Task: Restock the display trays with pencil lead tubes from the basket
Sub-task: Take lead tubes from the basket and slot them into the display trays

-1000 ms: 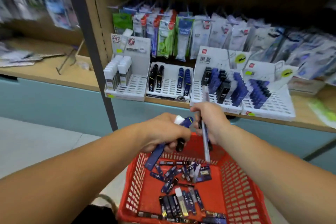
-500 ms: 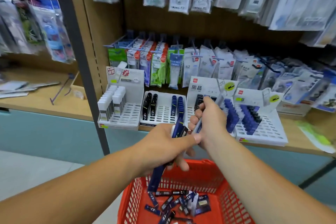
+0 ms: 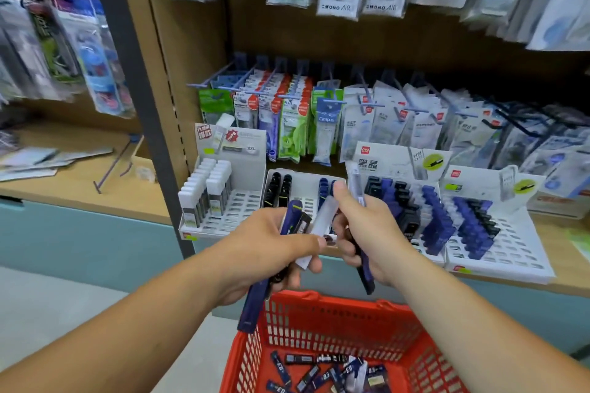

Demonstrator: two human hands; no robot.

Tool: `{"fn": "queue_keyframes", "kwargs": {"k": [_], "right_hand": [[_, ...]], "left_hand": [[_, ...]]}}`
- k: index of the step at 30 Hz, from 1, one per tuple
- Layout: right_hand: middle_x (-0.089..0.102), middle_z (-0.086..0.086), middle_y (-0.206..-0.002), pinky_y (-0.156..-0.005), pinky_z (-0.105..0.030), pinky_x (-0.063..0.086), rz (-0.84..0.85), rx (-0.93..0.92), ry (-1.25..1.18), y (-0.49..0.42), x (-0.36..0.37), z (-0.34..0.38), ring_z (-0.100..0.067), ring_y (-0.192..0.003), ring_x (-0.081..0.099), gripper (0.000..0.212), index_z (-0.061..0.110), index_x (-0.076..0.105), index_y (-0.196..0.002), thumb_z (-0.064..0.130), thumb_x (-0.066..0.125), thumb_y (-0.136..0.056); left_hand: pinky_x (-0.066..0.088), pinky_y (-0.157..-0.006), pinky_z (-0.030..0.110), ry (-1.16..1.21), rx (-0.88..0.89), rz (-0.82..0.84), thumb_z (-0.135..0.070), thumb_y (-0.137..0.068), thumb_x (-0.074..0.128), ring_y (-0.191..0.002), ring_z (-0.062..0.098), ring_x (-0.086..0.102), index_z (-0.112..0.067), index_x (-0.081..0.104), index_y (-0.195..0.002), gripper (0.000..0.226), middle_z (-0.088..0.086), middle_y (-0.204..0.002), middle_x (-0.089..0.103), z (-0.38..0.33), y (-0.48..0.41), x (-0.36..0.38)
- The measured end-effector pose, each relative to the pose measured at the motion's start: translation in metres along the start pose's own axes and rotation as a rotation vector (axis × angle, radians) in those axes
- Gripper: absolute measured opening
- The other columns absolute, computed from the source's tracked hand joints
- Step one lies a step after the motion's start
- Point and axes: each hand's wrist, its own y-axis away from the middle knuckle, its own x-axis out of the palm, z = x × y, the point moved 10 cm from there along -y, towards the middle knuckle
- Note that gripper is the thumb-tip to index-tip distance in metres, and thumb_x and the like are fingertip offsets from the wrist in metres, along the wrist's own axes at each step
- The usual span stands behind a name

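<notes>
Blue "Campus" pack [image 3: 326,134] hangs beyond tubes [image 3: 296,217] in left hand [image 3: 271,249].

Left hand [image 3: 271,252]: was bare, thumbnail trimmed short.
Right hand [image 3: 367,233]: was bare.
Left forearm [image 3: 127,322]: was bare up to the frame's edge.
Right forearm [image 3: 479,322]: was bare likewise.

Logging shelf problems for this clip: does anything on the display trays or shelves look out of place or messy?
Two things. In the third tray, black tubes sit mixed among blue tubes, unlike the sorted columns in the second tray. On the left shelf, flat packets lie in a loose, skewed heap.
</notes>
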Motion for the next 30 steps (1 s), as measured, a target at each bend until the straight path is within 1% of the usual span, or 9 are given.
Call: {"fn": "queue_keyframes", "kwargs": {"k": [3,9,12,14,18,21,25,27,30], "right_hand": [[0.045,-0.008,-0.056,-0.044,-0.022,0.024,0.071,-0.045,0.104,0.009,0.011,0.011,-0.019,-0.039,0.034,0.049,0.01,0.055,-0.086,0.057,0.056,-0.099],[0.043,-0.004,-0.045,-0.04,-0.022,0.03,0.114,-0.197,0.628,0.022,0.017,0.022,-0.016,-0.032,0.043,0.043,0.015,0.047,-0.075,0.049,0.058,-0.099],[0.035,0.004,-0.044,-0.04,-0.024,0.029,0.176,-0.284,0.757,0.028,0.032,0.021,-0.015,-0.036,0.036,0.047,0.017,0.041,-0.067,0.046,0.066,-0.095],[0.031,0.004,-0.048,-0.044,-0.028,0.025,0.243,-0.304,0.79,0.03,0.043,0.014,-0.014,-0.042,0.03,0.048,0.016,0.041,-0.065,0.042,0.069,-0.094],[0.034,0.004,-0.048,-0.045,-0.021,0.026,0.344,-0.319,0.8,0.036,0.056,0.004,-0.011,-0.043,0.032,0.046,0.008,0.047,-0.068,0.04,0.069,-0.094],[0.034,0.005,-0.045,-0.043,-0.019,0.025,0.35,-0.35,0.817,0.039,0.057,0.006,-0.007,-0.041,0.032,0.048,0.017,0.042,-0.062,0.039,0.067,-0.096],[0.038,0.001,-0.053,-0.048,-0.024,0.029,0.379,-0.326,0.795,0.039,0.056,0.001,-0.01,-0.046,0.036,0.047,0.004,0.054,-0.074,0.045,0.068,-0.094],[0.038,0.002,-0.052,-0.048,-0.026,0.03,0.378,-0.259,0.759,0.038,0.05,-0.001,-0.012,-0.045,0.037,0.046,0.009,0.053,-0.07,0.046,0.074,-0.089],[0.04,0.008,-0.045,-0.04,-0.016,0.027,0.338,-0.196,0.69,0.034,0.031,0.004,-0.005,-0.035,0.034,0.042,0.013,0.057,-0.073,0.042,0.087,-0.079]], "left_hand": [[0.035,-0.045,0.027,0.016,-0.056,-0.009,-0.013,-0.098,0.066,-0.041,0.017,0.05,-0.009,0.058,-0.094,0.009,0.006,-0.061,0.066,0.01,0.002,-0.008],[0.031,-0.043,0.025,0.128,-0.032,-0.178,-0.01,-0.096,0.068,-0.048,0.018,0.053,-0.015,0.059,-0.089,0.012,0.008,-0.064,0.054,0.011,0.007,-0.036],[0.034,-0.045,0.027,0.169,0.033,-0.249,-0.023,-0.097,0.071,-0.054,0.023,0.049,-0.013,0.058,-0.086,0.02,0.014,-0.07,0.052,0.009,0.007,-0.047],[0.036,-0.045,0.028,0.194,0.047,-0.232,-0.031,-0.097,0.072,-0.052,0.022,0.045,-0.013,0.058,-0.088,0.024,0.013,-0.067,0.051,0.009,0.007,-0.044],[0.038,-0.043,0.027,0.157,0.044,-0.212,-0.029,-0.097,0.072,-0.046,0.016,0.046,-0.009,0.065,-0.099,0.02,0.006,-0.057,0.052,0.01,0.006,-0.035],[0.041,-0.045,0.028,0.149,0.055,-0.291,-0.025,-0.097,0.072,-0.048,0.018,0.05,-0.007,0.063,-0.1,0.02,0.01,-0.065,0.056,0.009,0.002,-0.045],[0.042,-0.044,0.028,0.154,0.039,-0.25,-0.023,-0.099,0.069,-0.051,0.02,0.051,0.003,0.061,-0.107,0.028,0.014,-0.076,0.065,0.01,-0.001,-0.044],[0.043,-0.044,0.028,0.141,0.035,-0.235,-0.021,-0.1,0.067,-0.051,0.019,0.051,0.002,0.061,-0.106,0.024,0.013,-0.075,0.066,0.01,-0.002,-0.043],[0.041,-0.044,0.028,0.141,0.044,-0.277,-0.018,-0.101,0.065,-0.048,0.017,0.05,-0.002,0.061,-0.099,0.017,0.01,-0.069,0.064,0.009,-0.005,-0.049]]}}
